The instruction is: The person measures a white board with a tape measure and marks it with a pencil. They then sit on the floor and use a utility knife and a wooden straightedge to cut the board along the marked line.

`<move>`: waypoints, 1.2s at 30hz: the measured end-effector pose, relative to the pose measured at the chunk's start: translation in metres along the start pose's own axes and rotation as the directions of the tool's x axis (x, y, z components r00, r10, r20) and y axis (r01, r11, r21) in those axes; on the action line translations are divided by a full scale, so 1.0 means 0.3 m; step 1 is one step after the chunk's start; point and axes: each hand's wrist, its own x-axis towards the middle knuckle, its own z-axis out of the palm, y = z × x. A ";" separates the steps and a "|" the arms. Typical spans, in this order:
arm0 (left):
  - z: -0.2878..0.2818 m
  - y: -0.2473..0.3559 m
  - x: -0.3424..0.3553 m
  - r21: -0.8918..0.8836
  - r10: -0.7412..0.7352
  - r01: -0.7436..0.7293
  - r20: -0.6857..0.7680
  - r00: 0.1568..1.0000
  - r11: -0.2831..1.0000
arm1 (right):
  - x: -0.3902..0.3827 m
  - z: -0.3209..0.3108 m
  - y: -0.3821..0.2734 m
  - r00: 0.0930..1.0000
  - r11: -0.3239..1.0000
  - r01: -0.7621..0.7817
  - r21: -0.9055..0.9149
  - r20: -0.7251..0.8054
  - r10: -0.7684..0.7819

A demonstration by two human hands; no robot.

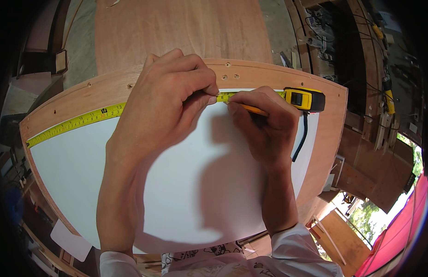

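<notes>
A yellow tape blade [80,121] runs along the far edge of a white sheet [177,194], which lies on a wooden panel [324,152]. The blade's end sits at the panel's left side. At the right, the yellow and black tape measure case [311,100] rests with a dark strap hanging from it. My left hand [170,87] crosses over the blade, its thumb and fingertips pinched at the blade's edge. Just right of it, my right hand [269,122] grips a yellow pencil [254,109], whose tip is close to the blade's near edge.
Beyond the panel lies a large plywood board [177,27]. Shelving with cables and tools [322,41] lines the right side. Dark wooden pieces [38,92] stand at the left. Pink fabric [403,226] hangs at the lower right. Screw holes [224,76] dot the panel's far border.
</notes>
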 end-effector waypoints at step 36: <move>-0.004 0.001 -0.001 -0.019 -0.013 0.014 0.013 1.000 1.000 | 0.000 0.006 -0.003 1.000 1.000 0.020 0.012 0.007 -0.020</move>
